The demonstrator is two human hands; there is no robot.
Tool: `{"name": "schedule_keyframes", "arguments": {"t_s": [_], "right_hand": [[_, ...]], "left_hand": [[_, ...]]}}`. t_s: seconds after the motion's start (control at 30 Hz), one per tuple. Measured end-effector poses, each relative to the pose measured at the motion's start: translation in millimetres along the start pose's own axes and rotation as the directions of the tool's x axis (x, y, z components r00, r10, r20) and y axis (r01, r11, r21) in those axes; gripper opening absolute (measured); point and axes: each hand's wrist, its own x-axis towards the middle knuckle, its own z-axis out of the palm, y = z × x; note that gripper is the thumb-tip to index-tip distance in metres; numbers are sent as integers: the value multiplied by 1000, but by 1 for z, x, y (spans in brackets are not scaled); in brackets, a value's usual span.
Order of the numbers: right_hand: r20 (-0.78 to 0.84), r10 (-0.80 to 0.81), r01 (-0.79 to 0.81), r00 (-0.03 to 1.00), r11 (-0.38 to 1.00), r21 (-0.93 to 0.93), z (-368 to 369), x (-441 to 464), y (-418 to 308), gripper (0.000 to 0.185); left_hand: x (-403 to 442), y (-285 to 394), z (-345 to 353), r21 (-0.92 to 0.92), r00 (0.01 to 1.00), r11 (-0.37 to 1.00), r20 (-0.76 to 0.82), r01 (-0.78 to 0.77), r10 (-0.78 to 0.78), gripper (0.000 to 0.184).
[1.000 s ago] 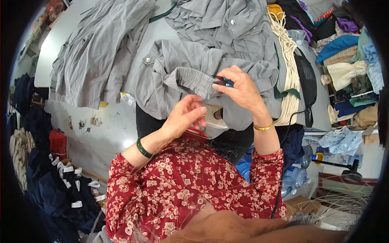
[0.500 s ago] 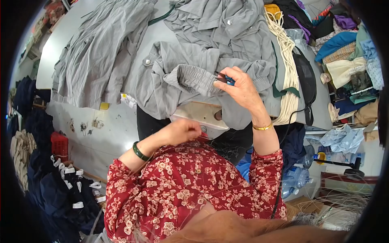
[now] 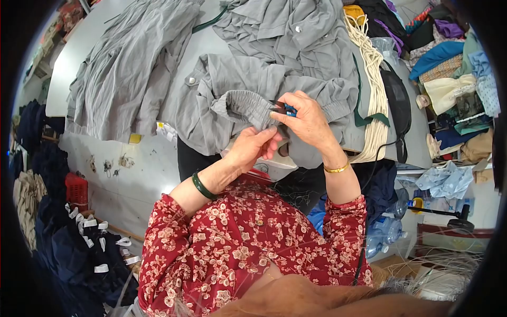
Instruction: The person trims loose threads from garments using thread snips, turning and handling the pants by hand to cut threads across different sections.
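My right hand [image 3: 303,117] is closed on small thread snips [image 3: 280,109] with dark blades and a blue part, held at the right end of a gathered elastic waistband [image 3: 245,105]. That band belongs to a grey garment [image 3: 211,79] spread over the table's front edge. My left hand [image 3: 253,148] is at the lower edge of the band, thumb and forefinger pinched at the cloth, other fingers curled. Whether a thread lies between those fingertips is too small to tell. A white button [image 3: 191,81] shows on the garment.
More grey garments [image 3: 132,68] lie on the table [image 3: 63,79] at left and back. A bundle of cream cords [image 3: 376,90] and a black bag [image 3: 396,105] lie at right. A red basket [image 3: 77,190] and dark clothes [image 3: 68,243] are at lower left.
My left hand dropped toward my body, then came back up to the band's edge. My right hand, with the snips, has shifted slightly left and down.
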Motion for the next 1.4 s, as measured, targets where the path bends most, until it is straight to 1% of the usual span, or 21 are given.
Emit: {"name": "schedule_keyframes", "arguments": {"t_s": [0.13,0.17,0.23,0.27,0.3,0.33,0.43,0.47,0.53,0.57,0.6,0.7,0.83,0.93,0.97,1.03,1.07,1.17,1.2,1.3,1.4], "right_hand": [[-1,59,-59,998,997,52,-1,2,6,26],[-4,63,-63,998,996,65,0,2,8,26],[-10,76,-75,997,993,89,1,2,11,26],[-8,71,-70,997,993,90,1,1,12,26],[-3,67,-67,998,994,90,1,1,11,26],[2,62,-62,998,994,90,0,0,10,26],[-1,57,-57,998,996,65,1,-1,9,26],[0,54,-54,999,997,63,1,-2,8,26],[5,38,-38,999,998,56,1,-2,5,26],[1,37,-37,999,998,54,1,-1,4,26],[-3,36,-36,999,998,50,1,-1,3,26],[-42,32,-30,999,999,36,4,-4,3,25],[-270,68,-42,960,994,101,-2,-27,-11,20],[-72,248,-188,966,866,464,0,-64,-9,16],[111,266,-267,957,671,692,5,-75,-7,16],[364,290,-466,885,548,695,12,-80,-8,18],[402,227,-457,887,556,695,23,-84,2,22],[457,287,-536,842,549,642,27,-78,1,36],[459,260,-513,850,604,610,28,-75,5,49],[439,280,-506,854,645,573,30,-62,3,59],[466,261,-506,845,671,541,33,-54,6,59]], "left_hand": [[-15,-3,-7,302,992,948,104,-98,69,30],[-21,-3,-11,492,982,868,188,-72,-25,29],[-35,-5,-20,801,923,594,283,-78,-259,29],[-48,-9,-24,934,936,275,289,-228,-203,30],[-58,-10,-24,940,937,-85,315,-330,-152,31],[-63,-7,-20,971,976,-172,137,-166,-171,36],[-67,2,-25,972,961,205,54,-113,273,38],[-61,0,-28,893,940,431,-28,-129,341,35],[-49,13,-16,543,969,831,-120,-117,215,32],[-40,19,-9,302,980,948,-136,-96,142,30],[-29,18,-7,239,985,969,-140,-60,96,22],[-15,8,-10,211,971,966,-155,-148,182,18],[-19,7,-7,477,921,844,-155,-246,357,14],[-15,-2,-18,652,798,628,-58,-424,599,10],[-17,-1,-18,701,766,565,-43,-434,641,9],[-22,4,-11,786,706,433,6,-441,708,8],[-22,4,-11,787,718,433,17,-438,695,7],[-23,4,-16,766,747,459,41,-450,664,7],[-23,3,-18,743,751,482,40,-464,659,7],[-26,5,-18,699,767,543,13,-466,642,7],[-27,6,-17,674,773,568,8,-472,634,7]]}}
